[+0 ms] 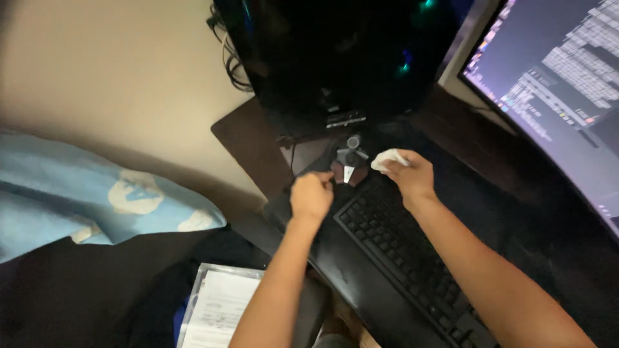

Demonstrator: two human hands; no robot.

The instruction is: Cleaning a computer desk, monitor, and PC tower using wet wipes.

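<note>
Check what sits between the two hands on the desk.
In the head view, a small dark angular figurine with a pale wedge sits between the left hand and the right hand, which grips a white crumpled cloth.

1. Both bare forearms reach forward from the lower edge, converging toward the middle
2. The left hand [311,195] is curled into a loose fist, knuckles up
3. The right hand [410,174] is closed, fingers pinched together, wrist bent slightly inward
</note>
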